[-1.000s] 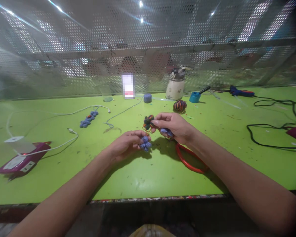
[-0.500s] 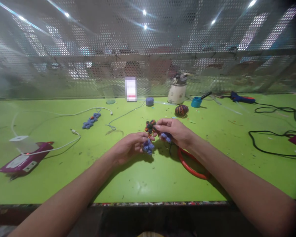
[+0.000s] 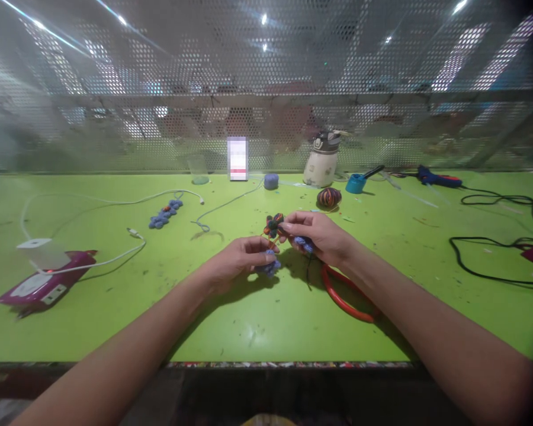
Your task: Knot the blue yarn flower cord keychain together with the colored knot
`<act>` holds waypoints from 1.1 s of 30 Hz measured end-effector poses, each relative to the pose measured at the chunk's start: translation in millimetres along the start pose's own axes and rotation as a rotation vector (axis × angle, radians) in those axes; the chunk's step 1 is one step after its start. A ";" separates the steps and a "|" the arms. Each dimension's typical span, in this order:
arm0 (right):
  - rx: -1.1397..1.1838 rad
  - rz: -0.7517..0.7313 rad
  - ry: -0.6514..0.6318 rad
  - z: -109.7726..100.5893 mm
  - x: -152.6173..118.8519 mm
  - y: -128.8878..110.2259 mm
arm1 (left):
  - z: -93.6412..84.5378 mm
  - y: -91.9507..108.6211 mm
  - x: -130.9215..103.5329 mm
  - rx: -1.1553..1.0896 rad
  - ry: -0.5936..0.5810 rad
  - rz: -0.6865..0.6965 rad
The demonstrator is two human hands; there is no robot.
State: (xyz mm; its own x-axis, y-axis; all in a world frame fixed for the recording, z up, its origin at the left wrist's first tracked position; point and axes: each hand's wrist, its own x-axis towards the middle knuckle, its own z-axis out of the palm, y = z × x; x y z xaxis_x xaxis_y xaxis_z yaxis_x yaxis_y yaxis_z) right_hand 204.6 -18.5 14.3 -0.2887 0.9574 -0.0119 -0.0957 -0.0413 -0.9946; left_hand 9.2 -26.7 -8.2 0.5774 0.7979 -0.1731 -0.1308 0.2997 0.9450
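Observation:
My left hand (image 3: 244, 259) pinches a blue-purple yarn flower (image 3: 270, 264) between thumb and fingers, just above the green table. Close beside it, my right hand (image 3: 317, 234) grips a dark multicoloured yarn flower (image 3: 274, 225) with red and orange strands. Thin orange yarn runs from that flower down toward my left fingers. Another blue-purple yarn piece (image 3: 302, 244) shows under my right fingers; whether it is joined to the dark flower I cannot tell. A red ring (image 3: 344, 303) lies partly beneath my right forearm, with a dark strand hanging near it.
On the green table (image 3: 231, 331) stand a bottle (image 3: 322, 160), a lit phone (image 3: 237, 158), a clear cup (image 3: 199, 171) and a blue pot (image 3: 356, 183). Yarn balls (image 3: 328, 199), a blue flower strip (image 3: 166, 213), a glue gun (image 3: 439, 177) and a purple power strip (image 3: 71, 266) with cables lie around.
My left thumb has moved up over the blue-purple flower, covering more of it. The orange yarn between my hands now shows more plainly. The view has shifted slightly.

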 end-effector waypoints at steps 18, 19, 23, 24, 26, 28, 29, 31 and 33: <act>0.092 -0.059 -0.160 1.9 -9.4 -15.1 | -0.1 2.6 0.8 -0.306 0.004 -0.051; 0.089 -0.061 -0.161 2.1 -9.8 -15.1 | 0.8 2.5 0.2 -0.341 0.001 -0.047; 0.060 -0.055 -0.161 0.8 -9.9 -14.1 | 3.5 2.5 -3.0 -0.438 -0.182 -0.039; 0.055 -0.051 -0.161 0.2 -9.9 -13.9 | 3.6 2.4 -3.5 -0.440 -0.235 -0.042; 0.056 -0.041 -0.162 -0.5 -9.9 -13.9 | 3.1 2.3 -3.5 -0.419 -0.314 -0.075; 0.072 -0.032 -0.165 -0.3 -10.6 -14.5 | 2.2 2.1 -2.5 -0.382 -0.356 -0.114; 0.080 -0.029 -0.168 0.2 -11.1 -15.0 | 1.8 1.9 -1.9 -0.369 -0.363 -0.131; 0.086 -0.031 -0.172 1.6 -12.3 -15.9 | 1.3 1.3 -1.0 -0.357 -0.347 -0.153; 0.078 -0.037 -0.173 2.8 -13.3 -16.4 | 1.4 0.4 -1.1 -0.345 -0.315 -0.159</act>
State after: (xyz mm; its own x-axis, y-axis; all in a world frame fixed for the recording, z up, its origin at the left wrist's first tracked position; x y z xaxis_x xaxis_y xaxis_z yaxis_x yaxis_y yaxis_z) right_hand 207.3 -31.3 31.1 -0.4428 0.8953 0.0494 -0.1814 -0.0354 -0.9828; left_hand 9.7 -28.2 -7.2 0.8207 0.5471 -0.1648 -0.2500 0.6033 0.7573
